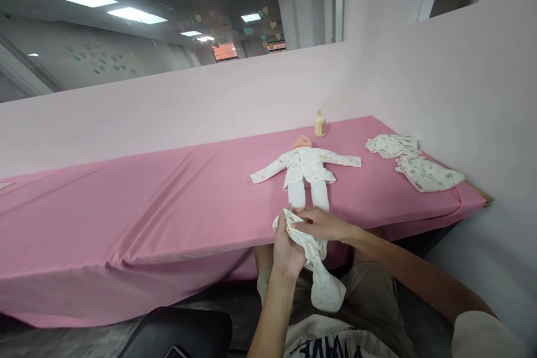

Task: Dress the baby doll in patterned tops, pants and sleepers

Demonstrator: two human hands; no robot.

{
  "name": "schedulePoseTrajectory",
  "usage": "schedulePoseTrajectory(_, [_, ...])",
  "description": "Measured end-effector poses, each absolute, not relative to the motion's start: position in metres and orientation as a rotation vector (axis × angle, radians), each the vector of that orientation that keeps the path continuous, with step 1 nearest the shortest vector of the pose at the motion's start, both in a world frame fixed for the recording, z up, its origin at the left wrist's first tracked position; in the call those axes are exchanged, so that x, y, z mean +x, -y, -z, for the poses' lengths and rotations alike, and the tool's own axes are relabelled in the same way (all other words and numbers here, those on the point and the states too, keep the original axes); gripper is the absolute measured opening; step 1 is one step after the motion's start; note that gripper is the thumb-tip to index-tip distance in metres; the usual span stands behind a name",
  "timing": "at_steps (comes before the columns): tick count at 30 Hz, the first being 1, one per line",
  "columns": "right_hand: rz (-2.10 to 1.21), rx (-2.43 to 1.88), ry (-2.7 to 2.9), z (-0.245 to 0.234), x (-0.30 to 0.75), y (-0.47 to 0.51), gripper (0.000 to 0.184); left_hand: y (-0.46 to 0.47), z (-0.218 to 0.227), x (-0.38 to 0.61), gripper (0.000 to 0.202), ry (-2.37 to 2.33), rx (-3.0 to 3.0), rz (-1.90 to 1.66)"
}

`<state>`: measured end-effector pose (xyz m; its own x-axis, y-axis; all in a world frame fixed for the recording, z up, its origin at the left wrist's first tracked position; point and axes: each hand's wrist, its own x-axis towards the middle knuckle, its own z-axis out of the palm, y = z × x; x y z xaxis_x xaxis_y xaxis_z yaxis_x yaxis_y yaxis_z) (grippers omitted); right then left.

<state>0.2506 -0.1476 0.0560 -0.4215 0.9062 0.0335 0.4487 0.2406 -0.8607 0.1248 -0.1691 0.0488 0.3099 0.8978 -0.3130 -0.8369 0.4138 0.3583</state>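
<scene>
A baby doll (302, 141) lies on its back on the pink-covered table. It wears an open-armed white jacket (308, 163) with a small print, sleeves spread to both sides. Two white legs (320, 194) point towards me. At the near table edge, by the doll's feet, I hold small white printed baby pants (312, 247). My left hand (287, 249) is closed around the bunched fabric from the left. With the fingers of my right hand (321, 224) I grip the same cloth near its upper end. The lower part (328, 291) hangs over my lap.
A cream pump bottle (320, 125) stands behind the doll's head. Two printed cloth garments (392, 145) (428, 173) lie at the table's right end. The pink cloth (126, 218) drapes over the front edge. A black seat (180, 333) is at lower left.
</scene>
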Motion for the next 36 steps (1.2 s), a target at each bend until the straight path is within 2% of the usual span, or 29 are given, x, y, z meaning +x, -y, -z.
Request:
schedulePoseTrajectory(5, [-1.425, -1.054, 1.883, -0.058, 0.254, 0.148, 0.029, 0.167, -0.041, 0.124, 0.028, -0.527, 0.265, -1.176])
schedulePoseTrajectory(10, [-1.484, -1.223, 1.676, -0.056, 0.247, 0.149, 0.015, 0.165, -0.040, 0.123, 0.029, -0.585, 0.242, -1.206])
schedulePoseTrajectory(15, [-1.546, -1.273, 1.494, -0.061, 0.243, 0.150, 0.020, 0.165, -0.043, 0.124, 0.029, -0.553, 0.194, -1.215])
schedulePoseTrajectory(18, [-1.544, -1.243, 1.460, -0.065, 0.248, 0.147, 0.004, 0.166, -0.046, 0.124, 0.030, -0.511, 0.188, -1.181])
schedulePoseTrajectory(22, [-1.443, -1.305, 1.494, -0.064, 0.255, 0.139, 0.006, 0.170, -0.053, 0.123, 0.034, -0.465, 0.198, -1.108])
schedulePoseTrajectory(32, [-0.932, -1.426, 1.755, -0.058, 0.257, 0.121, 0.007, 0.176, -0.054, 0.122, 0.027, -0.432, 0.138, -1.157])
schedulePoseTrajectory(36, [-0.828, -1.466, 1.776, -0.056, 0.252, 0.112, 0.004, 0.174, -0.053, 0.121, 0.026, -0.443, 0.138, -1.192])
